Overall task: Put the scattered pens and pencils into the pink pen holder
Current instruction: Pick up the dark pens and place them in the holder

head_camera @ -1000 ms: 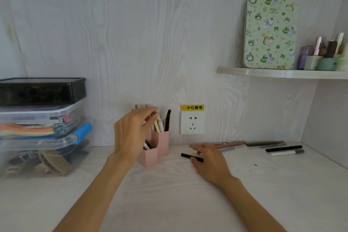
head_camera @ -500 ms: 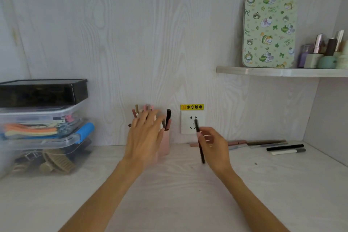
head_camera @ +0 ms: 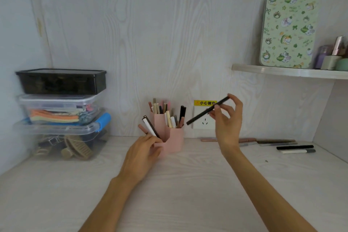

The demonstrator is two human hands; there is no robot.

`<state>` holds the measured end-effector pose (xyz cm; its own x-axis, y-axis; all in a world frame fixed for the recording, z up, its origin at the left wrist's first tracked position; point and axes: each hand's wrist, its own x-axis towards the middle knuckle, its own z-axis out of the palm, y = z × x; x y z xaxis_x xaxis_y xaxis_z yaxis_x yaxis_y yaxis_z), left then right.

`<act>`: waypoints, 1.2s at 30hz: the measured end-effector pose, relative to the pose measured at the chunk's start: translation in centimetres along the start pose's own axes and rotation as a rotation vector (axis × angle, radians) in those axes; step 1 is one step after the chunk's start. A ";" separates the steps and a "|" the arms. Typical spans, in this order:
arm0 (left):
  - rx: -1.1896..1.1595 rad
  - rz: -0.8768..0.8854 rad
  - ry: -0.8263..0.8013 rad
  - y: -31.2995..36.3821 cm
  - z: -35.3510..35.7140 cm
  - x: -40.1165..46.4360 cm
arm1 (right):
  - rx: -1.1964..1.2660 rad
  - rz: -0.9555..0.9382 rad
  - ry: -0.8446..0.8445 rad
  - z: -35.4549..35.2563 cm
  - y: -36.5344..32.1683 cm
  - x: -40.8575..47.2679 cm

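Clear plastic storage bins [head_camera: 62,130] stacked with a black lidded box [head_camera: 61,82] on top sit off on the far left, well apart from the action, so no bother there. Moving right, the left hand [head_camera: 140,154] has dropped from the top of the holder to its near side, fingers curled loosely around a white-and-black pen [head_camera: 150,127] that's tilted up and leftward; can't tell if that pen is already seated in the front compartment or just being gripped. Right behind it is the pink plastic pen holder [head_camera: 174,140], already pretty crowded with upright pens. Then the right hand [head_camera: 227,124]: half a second ago it held the slim black pen [head_camera: 208,110] nearly vertical, now it's lifted higher and the pen is swung to a slant, pinched between thumb and fingertips, low end aimed at the holder. My guess is it's lining up the drop. The white wall socket [head_camera: 204,121] is just background. Further right, several pens and pencils [head_camera: 278,143] lie along the wall on the pale wood-grain desk [head_camera: 188,194], so plenty left. Main snag is probably threading past the sticks already inside.
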<state>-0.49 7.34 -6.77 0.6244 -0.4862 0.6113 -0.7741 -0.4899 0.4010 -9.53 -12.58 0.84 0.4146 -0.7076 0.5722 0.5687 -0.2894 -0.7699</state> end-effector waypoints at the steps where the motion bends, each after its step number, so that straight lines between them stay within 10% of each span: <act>1: -0.030 0.021 -0.021 -0.2 -0.2 -0.1 | -0.057 -0.058 -0.014 1.0 -0.2 0.0; 10: 0.075 -0.003 0.068 0.2 -0.1 0.0 | -0.963 -0.576 -0.295 4.2 2.4 -1.8; 18: 0.108 -0.064 0.155 1.3 0.7 0.0 | -0.862 -0.520 -0.264 -0.9 2.7 -0.6; 25: 0.186 -0.016 0.175 2.6 1.4 0.0 | -1.466 0.179 -0.518 -10.6 5.6 1.7; 32: 0.236 0.223 0.247 5.8 1.8 0.7 | -1.261 0.111 -0.569 -12.1 7.2 1.3; 36: 0.222 0.256 -0.015 9.4 4.9 1.6 | -0.979 0.103 -0.521 -11.6 7.1 1.0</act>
<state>-6.23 -1.54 -5.36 0.4152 -0.6235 0.6624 -0.8654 -0.4953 0.0762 -13.35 -22.82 -7.36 0.8057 -0.4668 0.3646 -0.1960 -0.7910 -0.5796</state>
